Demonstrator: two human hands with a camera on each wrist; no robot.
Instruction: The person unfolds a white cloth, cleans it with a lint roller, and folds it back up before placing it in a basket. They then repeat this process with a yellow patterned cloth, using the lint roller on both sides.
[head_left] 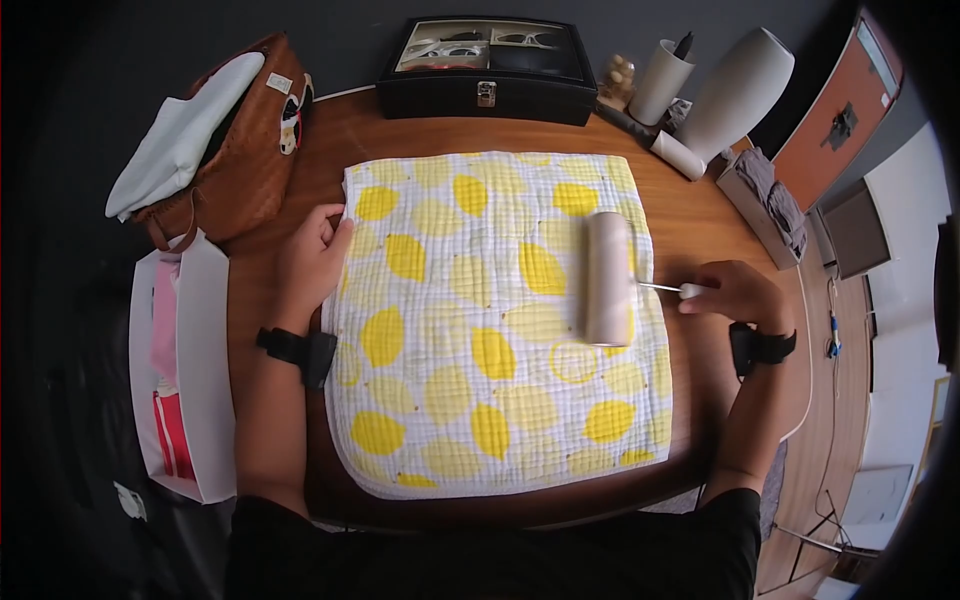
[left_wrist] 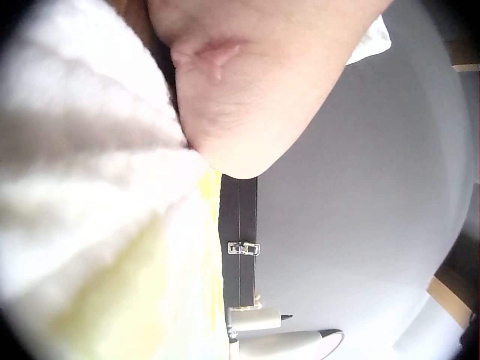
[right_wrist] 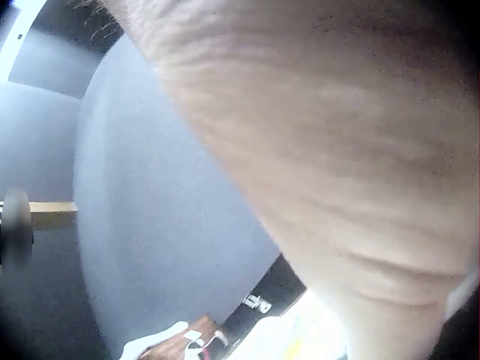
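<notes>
A folded muslin cloth with a yellow lemon print (head_left: 440, 330) lies spread on the wooden table. At its upper left edge my left hand (head_left: 315, 258) pinches the border, thumb near the top side and fingers curled. My right hand (head_left: 742, 293) grips the white handle of a lint roller (head_left: 607, 280), whose blurred white cylinder lies over the right part of the cloth. In the left wrist view, the hand (left_wrist: 247, 97) hides its own fingertips beside the pale cloth (left_wrist: 90, 172). The right wrist view is mostly filled by the hand (right_wrist: 337, 150); the roller is hidden there.
A black glasses case (head_left: 485, 95) stands at the back. Left are a brown bag (head_left: 240, 170) with a pale cloth and a white box (head_left: 200, 380). Back right hold a white cup (head_left: 660, 85), a grey-white vase (head_left: 735, 95) and a box of dark fabric (head_left: 765, 210).
</notes>
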